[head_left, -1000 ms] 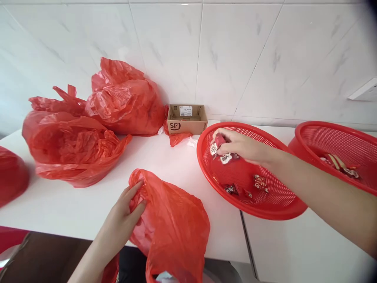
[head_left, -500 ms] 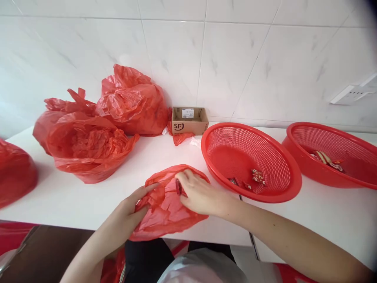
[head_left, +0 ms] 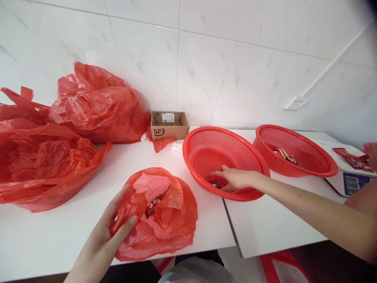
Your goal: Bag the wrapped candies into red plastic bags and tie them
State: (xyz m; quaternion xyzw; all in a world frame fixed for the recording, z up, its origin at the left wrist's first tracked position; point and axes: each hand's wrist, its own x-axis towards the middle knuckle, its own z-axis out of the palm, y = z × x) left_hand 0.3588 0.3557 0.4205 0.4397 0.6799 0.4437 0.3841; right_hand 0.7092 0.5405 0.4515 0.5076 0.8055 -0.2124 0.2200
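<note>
Right hand [head_left: 234, 179] has moved from the translucent red plastic bag [head_left: 179, 232] to the round perforated red basket [head_left: 200, 157], grip indeterminable; left hand [head_left: 103, 237] pinches the bag. Dark-red wrapped packet [head_left: 153, 205] lies inside it, apparently deposited.

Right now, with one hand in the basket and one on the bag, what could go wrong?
The red plastic bag lies at the white table's front edge; if the left hand loosens, it might slide off with the dark red packet inside. Loose film crowds its mouth and could snag anything dropped in. The right hand's forearm crosses the perforated red basket's rim, so a bump might shift it.
</note>
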